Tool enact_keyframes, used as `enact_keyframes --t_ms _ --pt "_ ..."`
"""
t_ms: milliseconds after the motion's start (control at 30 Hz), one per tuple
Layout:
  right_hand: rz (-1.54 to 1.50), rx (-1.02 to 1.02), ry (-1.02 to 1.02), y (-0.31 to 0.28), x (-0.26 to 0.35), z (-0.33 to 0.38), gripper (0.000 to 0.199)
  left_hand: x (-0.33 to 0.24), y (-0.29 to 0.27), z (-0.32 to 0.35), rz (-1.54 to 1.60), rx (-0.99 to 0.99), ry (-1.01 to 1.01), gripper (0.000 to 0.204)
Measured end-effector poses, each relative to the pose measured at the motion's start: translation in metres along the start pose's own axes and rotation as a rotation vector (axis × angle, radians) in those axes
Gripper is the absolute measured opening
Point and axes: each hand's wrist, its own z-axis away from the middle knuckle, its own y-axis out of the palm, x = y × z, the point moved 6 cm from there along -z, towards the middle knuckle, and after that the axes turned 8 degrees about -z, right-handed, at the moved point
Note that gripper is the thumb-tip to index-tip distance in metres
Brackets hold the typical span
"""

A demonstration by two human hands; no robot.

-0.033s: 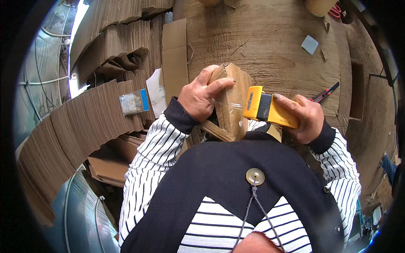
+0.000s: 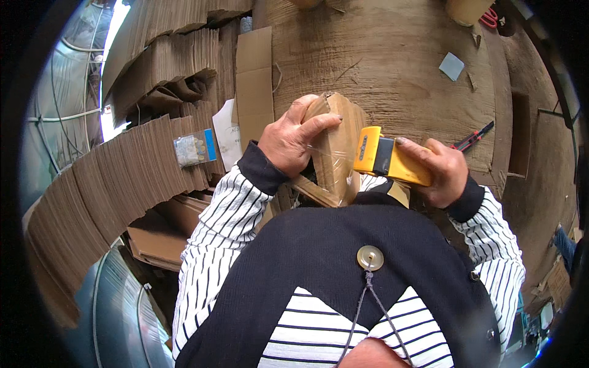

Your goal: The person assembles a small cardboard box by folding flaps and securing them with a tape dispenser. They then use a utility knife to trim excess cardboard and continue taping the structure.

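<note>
My left hand grips a small folded brown cardboard box, thumb across its upper part. Clear, shiny tape lies over the box's face, and its lower end is close against my body. In my right hand is a yellow block-shaped tool with a black band, which looks like a tape dispenser. My fingers wrap its right end, the index finger along its top. Its left end is beside the box's right edge; whether they touch I cannot tell.
A red and black box cutter lies on the wooden table past my right hand. Long rows of stacked cardboard sheets stand at left, a clear packet on them. Red-handled scissors and a pale paper square are farther off.
Almost everything is where it was. The light glints on the tape have shifted slightly; both hands keep their hold.
</note>
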Motion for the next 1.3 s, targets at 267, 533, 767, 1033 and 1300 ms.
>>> enact_keyframes --t_ms 267,533,767,1033,1300 --pt "-0.056 0.185 -0.013 0.048 -0.039 -0.013 0.064 0.015 0.001 0.007 0.040 0.056 0.016 0.055" --pt "0.135 0.375 0.062 0.045 -0.037 -0.021 0.060 0.018 0.005 0.009 0.027 0.048 -0.003 0.060" --pt "0.593 0.975 0.244 0.072 -0.039 -0.087 0.047 0.012 0.003 0.011 0.036 0.023 0.063 0.058" --pt "0.182 -0.065 0.286 0.016 -0.047 -0.005 0.061 0.030 0.004 0.019 1.024 0.031 0.195 0.078" --pt "0.339 -0.420 -0.402 0.029 0.113 -0.020 0.073 0.046 -0.014 0.015 1.240 -0.024 0.044 0.047"
